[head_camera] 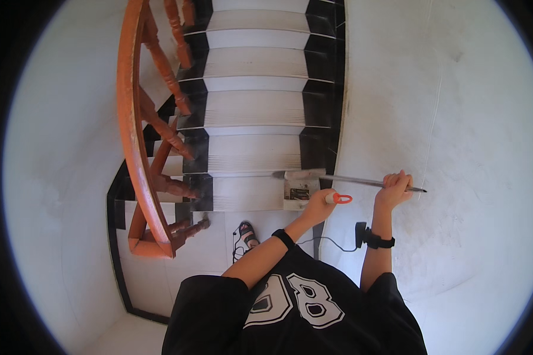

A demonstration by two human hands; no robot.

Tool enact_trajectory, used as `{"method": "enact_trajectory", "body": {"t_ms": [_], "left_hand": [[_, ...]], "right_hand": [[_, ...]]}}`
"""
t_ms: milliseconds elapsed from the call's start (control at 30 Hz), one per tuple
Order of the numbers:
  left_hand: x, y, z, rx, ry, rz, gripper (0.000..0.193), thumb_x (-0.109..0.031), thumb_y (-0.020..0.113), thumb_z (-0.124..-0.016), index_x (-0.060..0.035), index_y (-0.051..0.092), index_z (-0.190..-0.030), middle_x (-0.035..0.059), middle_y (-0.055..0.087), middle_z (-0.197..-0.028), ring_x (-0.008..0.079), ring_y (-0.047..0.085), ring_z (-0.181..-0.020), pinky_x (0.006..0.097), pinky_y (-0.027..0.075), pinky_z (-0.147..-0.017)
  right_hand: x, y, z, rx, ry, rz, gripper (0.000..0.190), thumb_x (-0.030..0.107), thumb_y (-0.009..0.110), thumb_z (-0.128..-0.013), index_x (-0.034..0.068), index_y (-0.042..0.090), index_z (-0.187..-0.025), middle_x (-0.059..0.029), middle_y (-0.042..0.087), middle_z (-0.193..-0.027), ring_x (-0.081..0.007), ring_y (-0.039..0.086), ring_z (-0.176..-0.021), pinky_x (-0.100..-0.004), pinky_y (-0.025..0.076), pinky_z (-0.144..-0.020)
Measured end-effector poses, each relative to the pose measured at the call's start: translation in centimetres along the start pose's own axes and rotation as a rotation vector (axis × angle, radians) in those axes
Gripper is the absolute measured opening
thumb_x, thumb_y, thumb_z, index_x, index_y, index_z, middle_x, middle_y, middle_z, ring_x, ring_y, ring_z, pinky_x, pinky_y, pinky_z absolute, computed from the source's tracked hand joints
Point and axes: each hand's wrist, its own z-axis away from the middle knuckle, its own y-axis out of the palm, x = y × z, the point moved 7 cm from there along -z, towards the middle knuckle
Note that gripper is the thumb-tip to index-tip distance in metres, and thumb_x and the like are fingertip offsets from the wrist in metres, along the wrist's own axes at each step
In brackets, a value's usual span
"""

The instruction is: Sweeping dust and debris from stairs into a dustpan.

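Note:
My left hand (318,207) is closed around a pale handle with an orange loop (343,198) at its top end. Just beyond that hand, at the right of a low step, is a pale, dirty dustpan (301,191) with dark marks in it. The fist of my right hand (395,191) grips the thin grey shaft (355,179) of what looks like a broom. That shaft slants left to a blurred, greyish head (300,174) over the dustpan's far edge. How the pale handle joins the dustpan is hidden behind my left hand.
White steps with black side borders (254,106) rise ahead. An orange-brown wooden handrail (131,133) with turned balusters runs along the left; a scuffed white wall (391,111) stands at the right. A sandaled foot (248,234) is on the tiled floor, beside a dark cable (234,253).

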Motion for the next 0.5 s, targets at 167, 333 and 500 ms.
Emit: {"method": "enact_trajectory", "body": {"t_ms": [167, 333, 500], "left_hand": [[0.5, -1.3, 0.1, -0.03, -0.036, 0.004, 0.009, -0.001, 0.057, -0.082, -0.0021, 0.064, -0.086, 0.0059, 0.065, -0.079, 0.014, 0.06, -0.076, 0.0276, 0.046, -0.07], [0.3, -1.2, -0.1, -0.068, 0.068, -0.046, 0.011, 0.001, 0.054, -0.083, -0.0021, 0.064, -0.086, 0.0047, 0.064, -0.082, 0.0133, 0.059, -0.076, 0.0264, 0.045, -0.07], [1.8, -1.2, -0.2, -0.07, -0.003, -0.037, 0.013, 0.003, 0.052, -0.083, -0.0013, 0.064, -0.087, 0.0046, 0.063, -0.08, 0.0122, 0.057, -0.072, 0.0255, 0.045, -0.067]], "right_hand": [[-4.3, 3.5, -1.8, 0.214, -0.3, 0.115, 0.035, 0.007, 0.049, -0.091, 0.008, 0.035, -0.059, -0.0009, 0.039, -0.048, -0.0096, 0.037, -0.044, -0.0272, 0.035, -0.045], [-12.3, -0.2, 4.3, 0.447, -0.167, 0.454, 0.034, 0.01, 0.056, -0.089, 0.003, 0.042, -0.06, -0.0035, 0.044, -0.051, -0.0085, 0.04, -0.048, -0.0256, 0.032, -0.046], [-8.7, -7.6, 9.8, 0.372, 0.001, 0.429, 0.035, 0.009, 0.056, -0.09, 0.004, 0.04, -0.059, -0.0003, 0.039, -0.051, -0.0047, 0.037, -0.051, -0.0243, 0.03, -0.046]]}}
